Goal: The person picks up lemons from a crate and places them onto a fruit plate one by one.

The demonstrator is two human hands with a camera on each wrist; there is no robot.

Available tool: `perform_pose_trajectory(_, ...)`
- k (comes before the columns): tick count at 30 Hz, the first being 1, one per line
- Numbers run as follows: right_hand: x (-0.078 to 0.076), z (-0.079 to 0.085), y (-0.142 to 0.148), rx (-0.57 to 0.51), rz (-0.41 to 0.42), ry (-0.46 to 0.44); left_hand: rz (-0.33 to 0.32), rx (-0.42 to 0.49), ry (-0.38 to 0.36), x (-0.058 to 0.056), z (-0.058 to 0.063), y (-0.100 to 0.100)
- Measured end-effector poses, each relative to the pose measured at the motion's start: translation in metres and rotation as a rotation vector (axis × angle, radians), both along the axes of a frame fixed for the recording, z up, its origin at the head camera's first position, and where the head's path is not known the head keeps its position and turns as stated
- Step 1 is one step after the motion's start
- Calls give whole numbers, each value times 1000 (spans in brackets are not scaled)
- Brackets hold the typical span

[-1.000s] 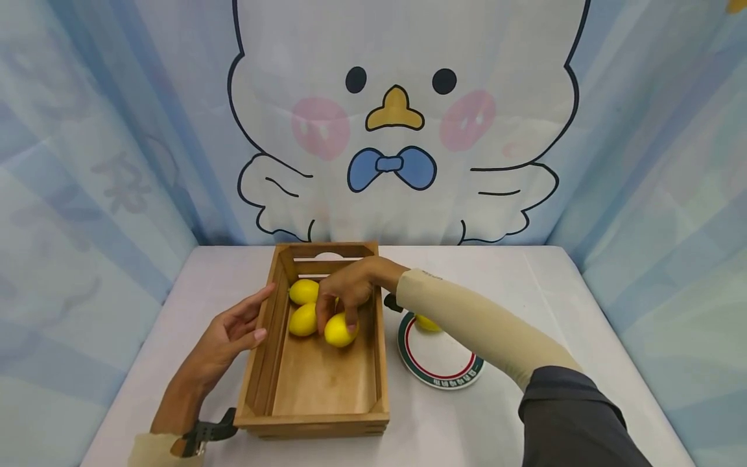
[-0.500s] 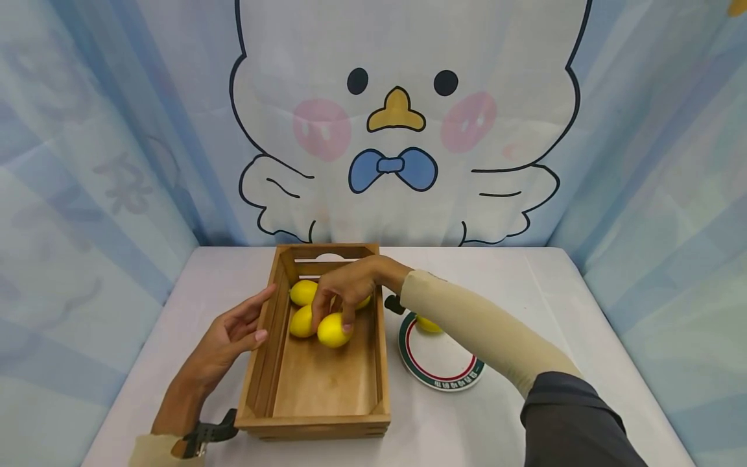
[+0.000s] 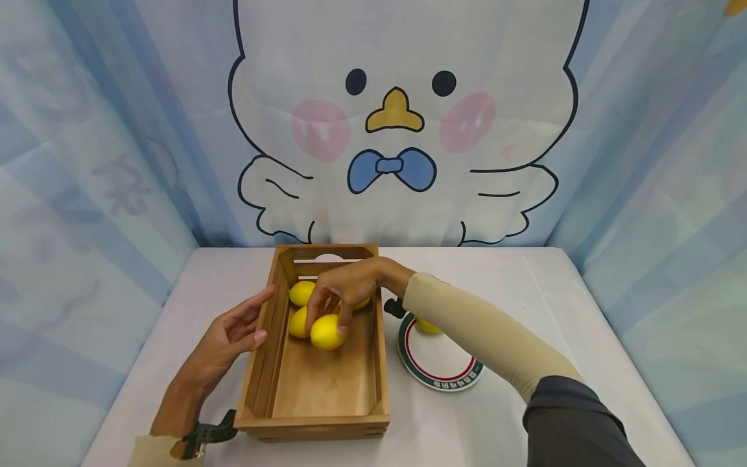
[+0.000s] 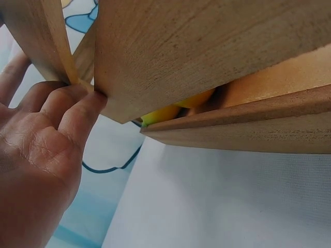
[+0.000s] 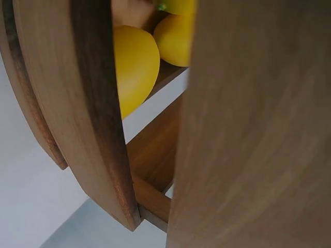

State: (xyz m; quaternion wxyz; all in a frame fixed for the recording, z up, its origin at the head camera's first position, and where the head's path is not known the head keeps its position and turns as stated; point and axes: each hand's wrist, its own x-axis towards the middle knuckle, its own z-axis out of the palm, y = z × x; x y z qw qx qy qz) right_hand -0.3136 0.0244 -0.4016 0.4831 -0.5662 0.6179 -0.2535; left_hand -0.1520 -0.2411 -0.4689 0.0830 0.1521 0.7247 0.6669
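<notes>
A slatted wooden crate (image 3: 327, 389) stands on the table. My right hand (image 3: 344, 285) reaches over its right side and pinches a yellow lemon (image 3: 327, 332) between thumb and fingers, low inside. Two more lemons, a back one (image 3: 301, 293) and a front one (image 3: 298, 322), lie along the left wall. Another lemon (image 3: 362, 303) is partly hidden behind the right hand. My left hand (image 3: 230, 331) touches the crate's left wall; in the left wrist view its fingers (image 4: 80, 116) reach the gap between slats. Crate slats fill most of the right wrist view, with lemons (image 5: 135, 70) behind them.
A white plate (image 3: 438, 353) with a green and red rim stands right of the crate. On it lies a lemon (image 3: 428, 325), partly under the right forearm. The white-covered table (image 3: 496, 428) ends at a printed curtain (image 3: 397, 214) behind.
My right hand has moved the pinched lemon left, towards the front left lemon. The lemon behind the hand shows more now. The left hand and crate have stayed put.
</notes>
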Motion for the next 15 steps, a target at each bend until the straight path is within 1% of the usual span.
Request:
perform_pose_trajectory(8,3,0,3,-56,-24,-18,-4,2,8,0,-1,0)
perform_pose_trajectory(15,11,10,6,-93,-85,-41,-10,4,11,0,-1,0)
